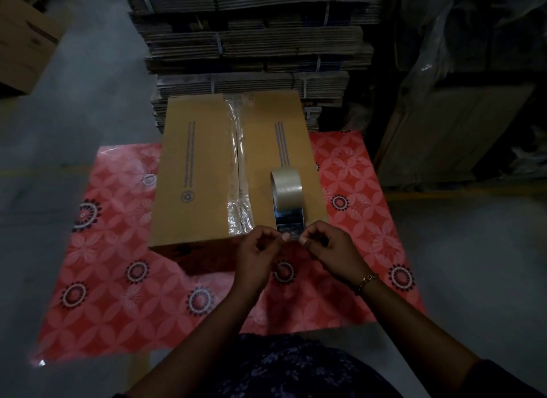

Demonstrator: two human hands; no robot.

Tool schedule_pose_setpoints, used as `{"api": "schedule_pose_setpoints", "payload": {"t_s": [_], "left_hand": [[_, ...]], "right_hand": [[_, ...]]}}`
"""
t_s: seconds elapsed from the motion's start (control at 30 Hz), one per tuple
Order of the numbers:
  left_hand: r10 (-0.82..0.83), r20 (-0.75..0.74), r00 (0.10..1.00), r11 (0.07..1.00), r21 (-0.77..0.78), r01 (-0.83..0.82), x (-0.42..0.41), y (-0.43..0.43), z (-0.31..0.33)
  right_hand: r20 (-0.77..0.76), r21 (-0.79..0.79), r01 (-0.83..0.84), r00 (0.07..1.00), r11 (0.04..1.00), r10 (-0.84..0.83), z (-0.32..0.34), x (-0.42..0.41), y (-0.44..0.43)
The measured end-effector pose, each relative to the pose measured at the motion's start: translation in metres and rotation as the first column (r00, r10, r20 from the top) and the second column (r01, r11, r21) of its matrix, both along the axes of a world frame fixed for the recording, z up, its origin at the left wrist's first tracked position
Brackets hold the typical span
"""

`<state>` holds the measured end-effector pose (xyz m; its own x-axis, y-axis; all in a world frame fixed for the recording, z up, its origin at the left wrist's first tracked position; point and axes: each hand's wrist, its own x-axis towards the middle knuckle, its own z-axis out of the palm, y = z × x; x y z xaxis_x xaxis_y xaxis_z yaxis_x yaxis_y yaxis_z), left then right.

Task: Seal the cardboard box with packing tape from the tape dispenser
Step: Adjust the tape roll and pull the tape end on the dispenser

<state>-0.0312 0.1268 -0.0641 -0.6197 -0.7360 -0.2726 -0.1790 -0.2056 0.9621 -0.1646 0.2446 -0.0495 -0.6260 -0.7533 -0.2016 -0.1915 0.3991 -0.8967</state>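
A closed cardboard box (195, 172) lies on a red patterned mat (118, 279). Clear tape (236, 148) runs along its centre seam, wrinkled at the near end. A roll of clear packing tape (286, 184) stands on edge on the box's right flap, with a strip (290, 220) pulled from it toward me. At the box's near edge my left hand (257, 255) and my right hand (328, 246) each pinch a corner of the strip's free end, fingers curled. No dispenser frame is visible around the roll.
Strapped bundles of flat cardboard (251, 48) are stacked right behind the box. A brown carton (23, 39) sits at the far left on the grey floor. Plastic-wrapped goods and flat cardboard sheets (455, 131) stand at the right.
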Motion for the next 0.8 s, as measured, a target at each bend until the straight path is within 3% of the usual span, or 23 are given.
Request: {"api": "schedule_pose_setpoints", "payload": {"t_s": [0.13,0.47,0.8], "left_hand": [[0.042,0.009,0.999,0.987,0.152,-0.043,-0.003,0.004,0.007],[0.057,0.088,0.994,0.973,0.220,-0.075,-0.004,0.001,0.007],[0.089,0.135,0.987,0.971,0.209,-0.116,-0.009,-0.004,0.009]], "right_hand": [[0.034,0.000,0.004,0.999,1.000,-0.004,-0.001,-0.002,0.000],[0.098,0.027,0.011,0.995,1.000,-0.013,0.003,-0.003,-0.002],[0.264,0.110,0.297,0.911,0.949,-0.316,0.009,-0.003,-0.008]]}}
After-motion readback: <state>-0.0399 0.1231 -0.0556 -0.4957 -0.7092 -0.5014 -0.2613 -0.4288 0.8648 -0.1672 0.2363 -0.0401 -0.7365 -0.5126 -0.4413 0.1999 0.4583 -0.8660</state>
